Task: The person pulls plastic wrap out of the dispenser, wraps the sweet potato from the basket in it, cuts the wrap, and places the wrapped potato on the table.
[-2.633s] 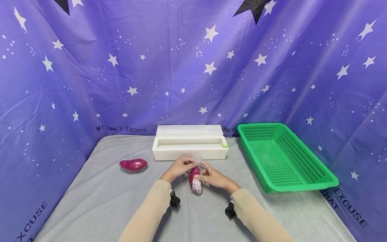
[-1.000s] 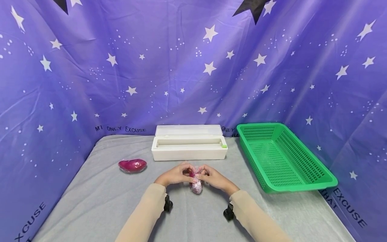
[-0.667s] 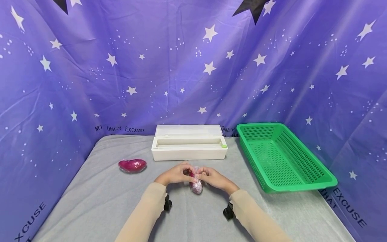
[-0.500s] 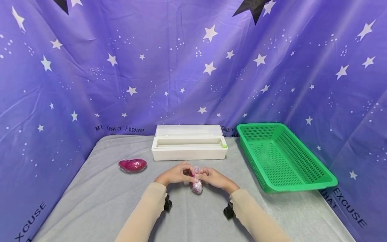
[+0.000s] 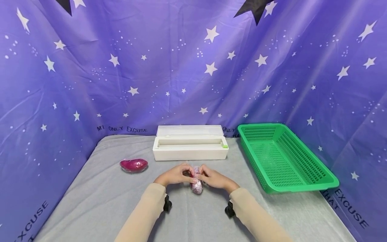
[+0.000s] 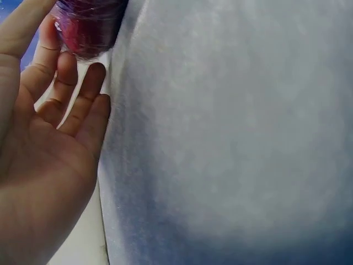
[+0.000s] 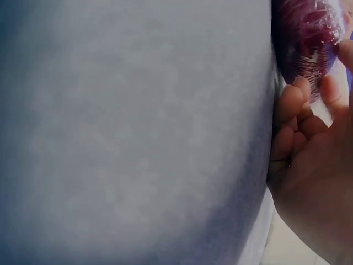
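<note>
A purple-red sweet potato in shiny cling film lies on the cloth between both hands, its length pointing away from me. My left hand holds its left side, thumb on top and fingers curled at the far part. From the other side, my right hand pinches the film with thumb and index finger. Both wrist views show the wrapped end of the sweet potato near the fingertips. Part of it is hidden by the fingers. A second wrapped sweet potato rests farther left, apart from the hands.
Behind the hands stands a long white cling film box, its lid raised and a green slider at its right end. A green perforated basket sits at right. Grey cloth covers the table; a starry purple curtain encloses it.
The left hand has moved from the sweet potato's far tip to its left side, slightly nearer me. The film sticking up at that tip is now down. Over the last second, the hands barely shift.
</note>
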Motion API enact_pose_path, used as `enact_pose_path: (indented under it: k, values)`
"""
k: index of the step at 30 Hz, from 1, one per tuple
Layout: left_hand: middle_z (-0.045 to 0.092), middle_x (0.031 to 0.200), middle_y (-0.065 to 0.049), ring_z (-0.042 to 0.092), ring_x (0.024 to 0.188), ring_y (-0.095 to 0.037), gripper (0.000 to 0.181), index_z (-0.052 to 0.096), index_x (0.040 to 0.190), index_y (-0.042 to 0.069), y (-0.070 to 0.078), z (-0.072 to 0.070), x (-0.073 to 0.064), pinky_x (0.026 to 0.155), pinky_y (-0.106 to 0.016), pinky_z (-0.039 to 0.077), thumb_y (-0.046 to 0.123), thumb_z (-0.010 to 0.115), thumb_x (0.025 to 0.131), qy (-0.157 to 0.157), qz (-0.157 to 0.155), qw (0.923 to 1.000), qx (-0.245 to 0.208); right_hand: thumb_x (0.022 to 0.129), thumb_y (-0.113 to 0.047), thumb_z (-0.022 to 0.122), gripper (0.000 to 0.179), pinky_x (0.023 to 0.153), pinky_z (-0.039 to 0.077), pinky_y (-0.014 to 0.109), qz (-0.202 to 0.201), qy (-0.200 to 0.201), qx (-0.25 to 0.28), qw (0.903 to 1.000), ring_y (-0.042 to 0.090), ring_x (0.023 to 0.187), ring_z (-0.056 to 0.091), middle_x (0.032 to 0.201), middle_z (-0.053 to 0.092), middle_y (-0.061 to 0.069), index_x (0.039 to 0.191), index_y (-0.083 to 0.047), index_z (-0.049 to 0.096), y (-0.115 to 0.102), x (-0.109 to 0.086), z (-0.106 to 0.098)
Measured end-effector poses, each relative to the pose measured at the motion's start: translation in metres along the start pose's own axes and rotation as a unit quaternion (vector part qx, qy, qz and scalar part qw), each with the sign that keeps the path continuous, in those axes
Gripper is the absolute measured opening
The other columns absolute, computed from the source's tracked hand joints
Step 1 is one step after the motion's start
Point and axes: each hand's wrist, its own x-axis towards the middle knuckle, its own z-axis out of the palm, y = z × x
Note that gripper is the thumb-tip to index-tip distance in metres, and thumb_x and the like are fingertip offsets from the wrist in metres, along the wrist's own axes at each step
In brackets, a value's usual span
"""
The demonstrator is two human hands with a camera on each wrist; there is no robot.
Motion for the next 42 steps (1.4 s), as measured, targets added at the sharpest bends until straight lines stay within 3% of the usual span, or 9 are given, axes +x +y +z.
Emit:
enact_pose_path:
  k: [6,10,13,17,21,24,30,38,42]
  values:
    - [0.051,0.102,-0.003,0.048,0.095,-0.018,0.022,0.067,0.092,0.015,0.008,0.000,-0.002,0.081,-0.032,0.042,0.032,0.080,0.086,-0.008,-0.022,0.9995,0.021,0.106,-0.031,0.051,0.023,0.066,0.041,0.026,-0.007,-0.002,-0.002,1.0000,0.011,0.073,0.049,0.080,0.049,-0.003,0.094,-0.012,0.049,-0.001,-0.002,0.000]
    - [0.051,0.099,-0.004,0.048,0.090,-0.018,0.030,0.065,0.092,0.018,0.013,0.002,-0.004,0.074,-0.030,0.043,0.038,0.083,0.081,0.000,-0.029,0.9987,0.042,0.101,-0.028,0.062,0.022,0.068,0.044,0.029,-0.011,0.049,0.004,0.9987,0.015,0.076,0.050,0.090,0.051,0.005,0.106,-0.010,0.051,0.001,-0.002,0.001]
    - [0.051,0.098,-0.005,0.048,0.088,-0.019,0.034,0.063,0.091,0.019,0.013,0.005,-0.004,0.071,-0.029,0.042,0.040,0.086,0.077,0.006,-0.024,0.9979,0.060,0.095,-0.026,0.071,0.033,0.087,0.047,0.043,-0.032,0.095,0.002,0.9950,0.024,0.101,0.054,0.116,0.052,0.014,0.117,-0.011,0.053,0.002,-0.002,0.001]
    - [0.051,0.102,-0.003,0.049,0.094,-0.022,0.035,0.062,0.094,0.018,0.012,0.006,-0.004,0.076,-0.031,0.043,0.038,0.085,0.077,0.001,-0.009,0.9976,0.069,0.097,-0.027,0.069,0.026,0.106,0.035,0.061,-0.060,0.098,-0.008,0.9934,0.036,0.130,0.047,0.141,0.052,0.015,0.119,-0.014,0.064,0.003,-0.003,0.000]
    - [0.053,0.109,0.000,0.052,0.106,-0.026,0.032,0.062,0.101,0.016,0.013,0.001,-0.008,0.091,-0.040,0.044,0.031,0.080,0.079,-0.016,0.017,0.9970,0.073,0.103,-0.026,0.058,0.024,0.108,0.036,0.057,-0.058,0.095,-0.025,0.9935,0.034,0.129,0.052,0.135,0.061,0.011,0.118,-0.014,0.071,0.005,-0.007,-0.004]
    - [0.056,0.114,0.001,0.054,0.112,-0.026,0.033,0.063,0.107,0.014,0.014,-0.004,-0.010,0.099,-0.045,0.044,0.023,0.076,0.079,-0.032,0.038,0.9960,0.073,0.102,-0.022,0.060,0.023,0.107,0.039,0.054,-0.054,0.099,-0.043,0.9926,0.031,0.124,0.057,0.128,0.066,0.008,0.117,-0.012,0.074,0.004,-0.012,-0.008]
    - [0.064,0.121,0.001,0.059,0.113,-0.020,0.034,0.066,0.117,0.016,0.010,-0.009,-0.014,0.097,-0.039,0.049,0.011,0.070,0.084,-0.058,0.058,0.9953,0.052,0.092,-0.021,0.074,0.019,0.098,0.050,0.042,-0.066,0.092,-0.095,0.9890,0.019,0.107,0.066,0.113,0.073,-0.002,0.109,-0.016,0.079,-0.002,-0.019,-0.015]
    - [0.063,0.132,-0.003,0.058,0.120,-0.021,0.037,0.067,0.128,0.018,0.003,-0.016,-0.020,0.101,-0.041,0.046,0.013,0.069,0.092,-0.039,0.060,0.9971,0.026,0.090,-0.016,0.076,0.028,0.095,0.052,0.037,-0.121,0.088,-0.183,0.9717,0.019,0.106,0.068,0.115,0.073,0.001,0.117,-0.011,0.075,-0.010,-0.027,-0.011]
    - [0.067,0.123,-0.001,0.060,0.118,-0.021,0.030,0.070,0.118,0.016,0.002,-0.016,-0.021,0.099,-0.041,0.049,0.007,0.071,0.090,-0.012,0.061,0.9980,0.007,0.093,-0.016,0.073,0.031,0.097,0.051,0.040,-0.130,0.082,-0.228,0.9615,0.021,0.110,0.066,0.121,0.070,0.002,0.123,-0.009,0.072,-0.013,-0.029,-0.010]
